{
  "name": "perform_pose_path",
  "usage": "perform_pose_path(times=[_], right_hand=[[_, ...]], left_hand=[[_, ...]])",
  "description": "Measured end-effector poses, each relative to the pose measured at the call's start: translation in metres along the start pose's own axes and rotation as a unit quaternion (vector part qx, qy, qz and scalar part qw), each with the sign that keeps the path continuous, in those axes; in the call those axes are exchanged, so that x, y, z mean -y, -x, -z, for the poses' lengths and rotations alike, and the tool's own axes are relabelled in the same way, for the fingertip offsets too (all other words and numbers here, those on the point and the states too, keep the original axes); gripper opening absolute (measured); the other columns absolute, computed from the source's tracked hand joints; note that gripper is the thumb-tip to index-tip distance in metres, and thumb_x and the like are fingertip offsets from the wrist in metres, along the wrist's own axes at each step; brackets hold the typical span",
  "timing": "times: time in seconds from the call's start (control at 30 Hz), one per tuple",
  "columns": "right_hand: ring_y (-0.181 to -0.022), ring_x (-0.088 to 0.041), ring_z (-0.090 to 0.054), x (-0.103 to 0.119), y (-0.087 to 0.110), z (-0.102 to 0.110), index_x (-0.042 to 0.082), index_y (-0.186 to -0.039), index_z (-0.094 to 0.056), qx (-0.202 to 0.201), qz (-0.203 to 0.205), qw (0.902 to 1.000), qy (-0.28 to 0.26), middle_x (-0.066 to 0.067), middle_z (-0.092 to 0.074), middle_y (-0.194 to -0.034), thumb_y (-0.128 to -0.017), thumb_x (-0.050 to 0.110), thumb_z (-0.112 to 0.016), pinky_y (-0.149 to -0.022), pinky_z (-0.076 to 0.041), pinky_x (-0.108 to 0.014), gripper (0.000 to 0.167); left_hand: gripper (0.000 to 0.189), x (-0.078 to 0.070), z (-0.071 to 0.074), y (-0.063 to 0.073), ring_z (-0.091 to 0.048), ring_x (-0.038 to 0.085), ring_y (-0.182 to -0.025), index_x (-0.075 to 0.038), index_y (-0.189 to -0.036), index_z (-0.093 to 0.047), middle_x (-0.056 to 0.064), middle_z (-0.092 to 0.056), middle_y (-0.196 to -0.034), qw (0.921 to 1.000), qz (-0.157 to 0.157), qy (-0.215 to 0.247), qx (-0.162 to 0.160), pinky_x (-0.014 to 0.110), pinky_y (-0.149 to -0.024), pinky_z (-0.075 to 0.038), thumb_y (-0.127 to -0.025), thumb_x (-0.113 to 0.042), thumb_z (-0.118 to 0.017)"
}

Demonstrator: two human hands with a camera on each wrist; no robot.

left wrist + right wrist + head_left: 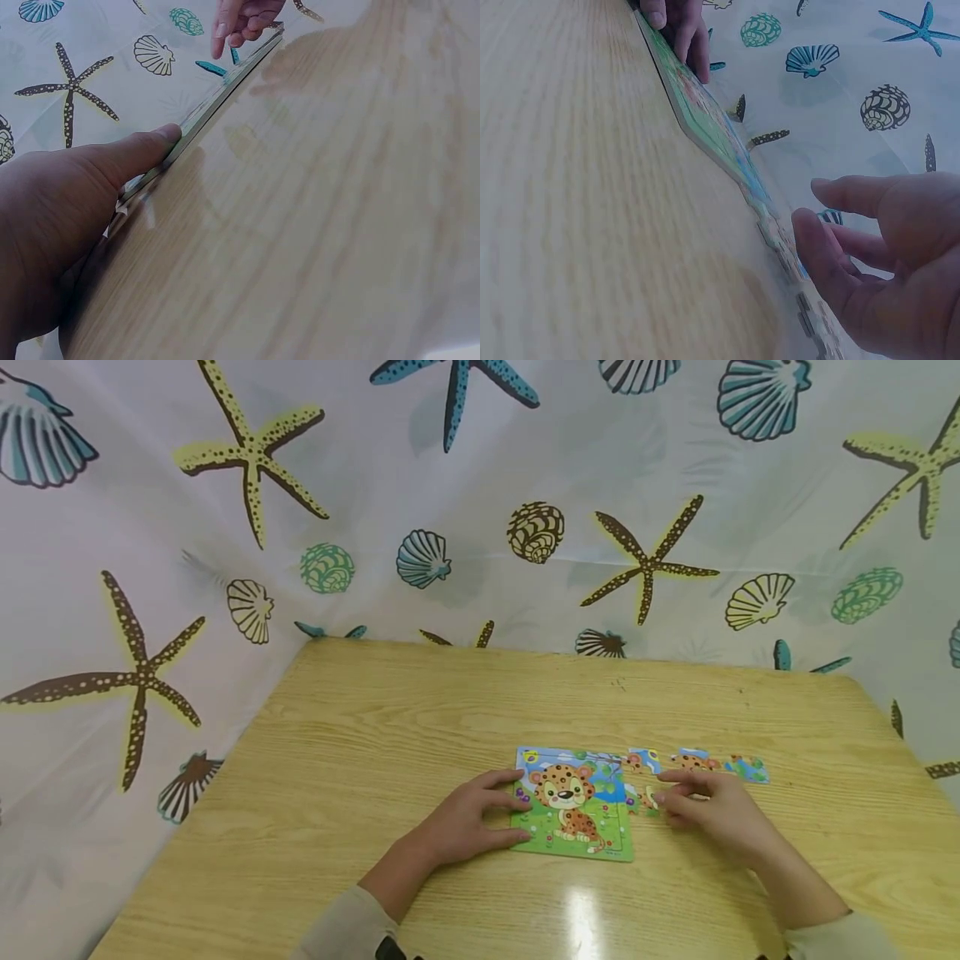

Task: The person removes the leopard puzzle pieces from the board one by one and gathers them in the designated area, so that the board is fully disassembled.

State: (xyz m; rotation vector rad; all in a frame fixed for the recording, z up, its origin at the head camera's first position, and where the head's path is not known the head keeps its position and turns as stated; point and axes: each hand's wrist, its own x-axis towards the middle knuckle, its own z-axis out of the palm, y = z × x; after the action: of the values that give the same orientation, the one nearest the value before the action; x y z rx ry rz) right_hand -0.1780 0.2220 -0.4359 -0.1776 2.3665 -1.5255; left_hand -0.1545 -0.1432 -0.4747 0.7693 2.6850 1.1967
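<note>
A square jigsaw puzzle board (567, 846) with a cartoon leopard cub on green grass lies flat on the table. My left hand (480, 814) rests at its left edge, fingers spread and fingertips touching the board; the left wrist view shows the thumb (146, 151) against the board's side. To the right of the board, my right hand (720, 810) hovers by loose puzzle pieces (642, 760). In the right wrist view, thumb and fingers of the right hand (900, 262) are bent with a gap, and nothing shows between them.
More loose pieces (746, 767) lie in a row right of the board, some partly behind the right hand. The wooden table (360, 735) reaches back to a white cloth (480, 593) printed with starfish and shells, which hangs behind it and at both sides.
</note>
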Motion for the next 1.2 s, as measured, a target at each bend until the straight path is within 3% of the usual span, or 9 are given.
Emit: perform_pose_path(times=[0.2, 0.47, 0.67, 0.87, 1.2], right_hand=[[-0.088, -0.018, -0.073, 0.012, -0.007, -0.015, -0.010, -0.137, -0.051, 0.024, 0.013, 0.9990, -0.036, -0.018, -0.065, -0.106, -0.095, 0.014, -0.069, -0.080, -0.062, -0.031, 0.051], [-0.090, -0.022, -0.073, 0.018, -0.011, -0.032, -0.009, -0.139, -0.049, 0.064, 0.000, 0.9968, -0.048, -0.024, -0.063, -0.120, -0.099, 0.017, -0.063, -0.080, -0.062, -0.031, 0.050], [-0.089, -0.022, -0.071, 0.021, -0.011, -0.048, -0.010, -0.146, -0.038, 0.107, -0.014, 0.9910, -0.079, -0.021, -0.063, -0.114, -0.100, 0.016, -0.062, -0.082, -0.062, -0.032, 0.058], [-0.087, -0.021, -0.071, 0.022, -0.010, -0.055, -0.011, -0.149, -0.032, 0.096, -0.019, 0.9924, -0.074, -0.019, -0.063, -0.107, -0.101, 0.011, -0.059, -0.081, -0.062, -0.032, 0.059], [-0.078, -0.020, -0.071, 0.020, -0.013, -0.062, -0.013, -0.143, -0.038, 0.062, -0.018, 0.9958, -0.065, -0.013, -0.060, -0.094, -0.099, 0.004, -0.058, -0.076, -0.063, -0.031, 0.052]], left_hand=[[0.039, 0.002, 0.001, 0.000, -0.041, 0.031, -0.145, -0.020, -0.119, -0.074, 0.002, -0.044, -0.155, 1.0000, -0.005, -0.001, -0.002, 0.052, -0.116, -0.039, -0.086, -0.041, -0.078], [0.039, 0.002, 0.001, 0.001, -0.040, 0.031, -0.145, -0.021, -0.118, -0.075, 0.000, -0.044, -0.155, 1.0000, 0.003, 0.003, 0.000, 0.052, -0.116, -0.038, -0.085, -0.042, -0.078], [0.039, 0.002, 0.000, 0.001, -0.040, 0.031, -0.145, -0.022, -0.118, -0.075, -0.001, -0.044, -0.155, 1.0000, 0.004, -0.004, 0.001, 0.051, -0.117, -0.038, -0.085, -0.043, -0.078], [0.038, 0.001, -0.001, -0.001, -0.041, 0.031, -0.145, -0.021, -0.117, -0.075, 0.001, -0.045, -0.155, 0.9999, -0.002, -0.010, -0.003, 0.050, -0.117, -0.038, -0.085, -0.041, -0.079], [0.039, 0.000, -0.001, -0.001, -0.041, 0.030, -0.144, -0.020, -0.117, -0.075, 0.002, -0.045, -0.155, 0.9998, -0.005, -0.019, -0.008, 0.049, -0.118, -0.037, -0.084, -0.040, -0.080]])
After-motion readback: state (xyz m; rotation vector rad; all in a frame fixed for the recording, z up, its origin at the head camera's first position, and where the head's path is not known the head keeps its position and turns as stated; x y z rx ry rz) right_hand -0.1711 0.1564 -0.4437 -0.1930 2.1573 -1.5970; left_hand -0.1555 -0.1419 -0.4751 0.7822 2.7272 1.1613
